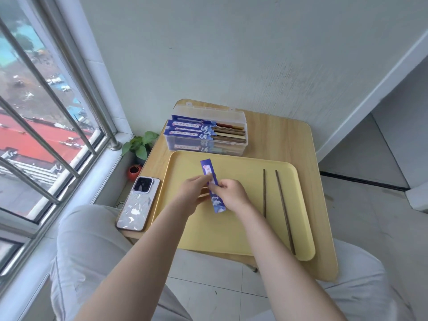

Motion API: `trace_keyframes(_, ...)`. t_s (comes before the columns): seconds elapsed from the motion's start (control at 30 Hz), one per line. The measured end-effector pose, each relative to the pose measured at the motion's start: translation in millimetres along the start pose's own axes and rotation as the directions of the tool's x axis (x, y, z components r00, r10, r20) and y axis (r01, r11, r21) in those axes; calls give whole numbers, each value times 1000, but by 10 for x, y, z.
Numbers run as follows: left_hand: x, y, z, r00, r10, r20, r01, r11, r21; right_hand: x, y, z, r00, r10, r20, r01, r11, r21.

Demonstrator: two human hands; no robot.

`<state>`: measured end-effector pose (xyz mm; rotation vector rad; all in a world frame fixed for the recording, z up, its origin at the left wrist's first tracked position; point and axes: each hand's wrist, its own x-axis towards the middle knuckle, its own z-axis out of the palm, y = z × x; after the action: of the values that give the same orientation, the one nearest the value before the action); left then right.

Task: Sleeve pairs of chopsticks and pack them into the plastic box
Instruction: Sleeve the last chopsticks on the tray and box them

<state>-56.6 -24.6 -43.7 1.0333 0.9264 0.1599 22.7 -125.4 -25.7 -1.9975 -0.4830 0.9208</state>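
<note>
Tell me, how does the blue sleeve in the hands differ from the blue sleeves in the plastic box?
The held sleeve looks flat, with no chopsticks showing; the boxed sleeves have chopstick ends sticking out. The held sleeve is pinched by both the left hand and right hand above the yellow tray; the boxed ones lie stacked. Both share the blue print.

Tray (231, 235) on table (278, 135); box (206, 133) behind tray, sleeved pairs (196, 130) inside. Phone (139, 202) left of tray. Two chopsticks (283, 209) on tray's right; sleeve (212, 188) mid-tray, between hands.
</note>
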Motion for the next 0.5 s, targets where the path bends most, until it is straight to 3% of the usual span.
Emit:
trace_keyframes(0.03,7,-24,36,1000,13,17,-12,997,-79,-16,18,-57,1000,-14,1,14,997,-72)
trace_keyframes(0.1,-1,-29,125,1000,18,8,-16,980,-200,-51,86,-202,989,-50,-141,3,949,-315)
trace_keyframes(0.17,9,-2,179,999,-18,-34,8,963,-268,-57,194,-350,929,-70,-363,-130,858,-498)
trace_keyframes(0.23,25,20,221,996,-81,-46,61,940,-337,-75,318,-488,878,-17,-479,-294,769,-568)
trace_keyframes(0.33,12,14,229,988,-154,-31,132,920,-368,-53,448,-569,894,99,-436,-372,707,-601)
trace_keyframes(0.43,14,-21,217,988,-146,-40,126,941,-313,-23,498,-556,949,63,-308,-262,700,-664)
trace_keyframes(0.5,34,-39,203,984,-168,-62,136,928,-347,-32,498,-530,965,-12,-261,-158,770,-619)
